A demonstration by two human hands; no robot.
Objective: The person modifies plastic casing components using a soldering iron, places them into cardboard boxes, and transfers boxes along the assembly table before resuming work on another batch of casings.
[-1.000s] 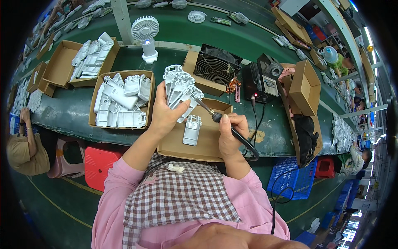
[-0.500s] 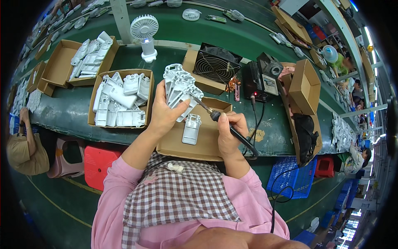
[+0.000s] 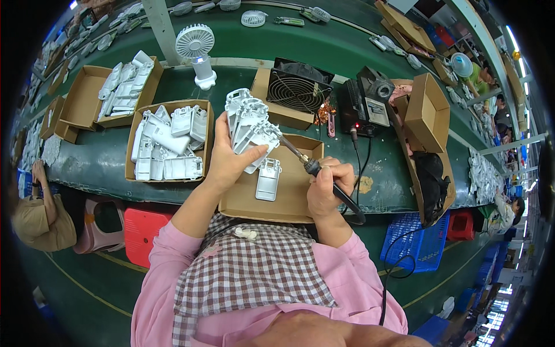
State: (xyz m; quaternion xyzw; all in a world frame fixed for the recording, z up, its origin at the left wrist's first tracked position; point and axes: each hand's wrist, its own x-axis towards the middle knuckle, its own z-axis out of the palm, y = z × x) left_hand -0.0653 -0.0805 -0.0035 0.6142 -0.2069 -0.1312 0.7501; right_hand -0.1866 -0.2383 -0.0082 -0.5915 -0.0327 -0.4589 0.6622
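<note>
A fanned stack of white plastic housings [image 3: 250, 124] is gripped in my left hand [image 3: 224, 161], thumb on top, above a shallow cardboard tray. My right hand [image 3: 330, 188] is closed round the black handle of a soldering iron [image 3: 313, 167]. The iron's metal tip points up and left, at the right edge of the stack; I cannot tell whether it touches. One loose white housing [image 3: 267, 180] lies in the cardboard tray [image 3: 298, 208] below my hands.
Left stands a cardboard box [image 3: 130, 173] of white housings, with another box behind it. A small white fan [image 3: 195, 43] stands upright at the back. A black cooling fan [image 3: 298, 92] and a black soldering station [image 3: 361, 110] stand beyond the tray. The iron's cord [image 3: 362, 173] hangs at right.
The soldering iron and my right hand have shifted slightly right, and its tip has moved toward the stack's right edge. My left hand still holds the housings.
</note>
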